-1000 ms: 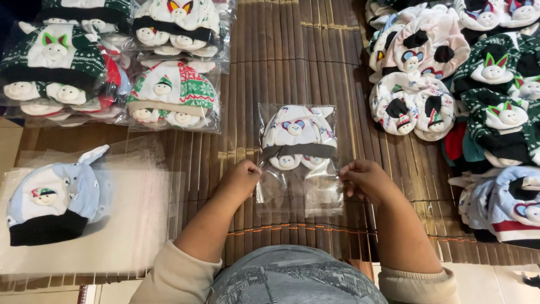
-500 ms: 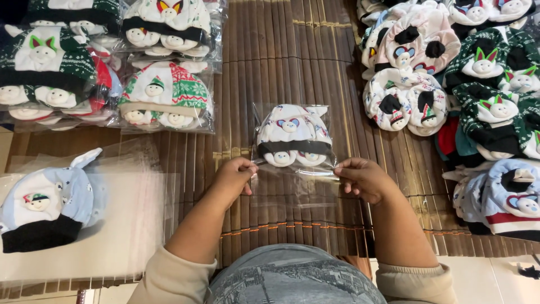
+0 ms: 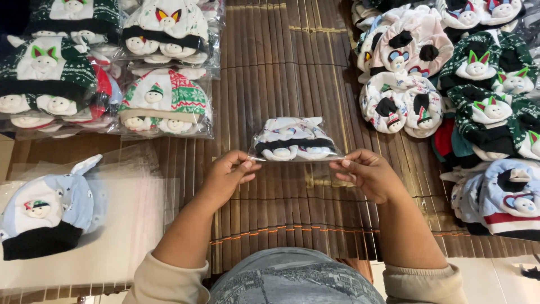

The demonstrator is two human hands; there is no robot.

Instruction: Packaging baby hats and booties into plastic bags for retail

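Two hands hold one clear bag at frame centre. At lower left, a pale blue hat (image 3: 42, 217) lies on a stack of empty bags (image 3: 121, 236). Your left hand (image 3: 225, 177) pinches the left edge of the bagged hat (image 3: 293, 141), fingers closed on the plastic; your right hand (image 3: 368, 174) pinches its right edge likewise. Loose hats (image 3: 478, 84) fill the right side of the bamboo mat (image 3: 292, 62).
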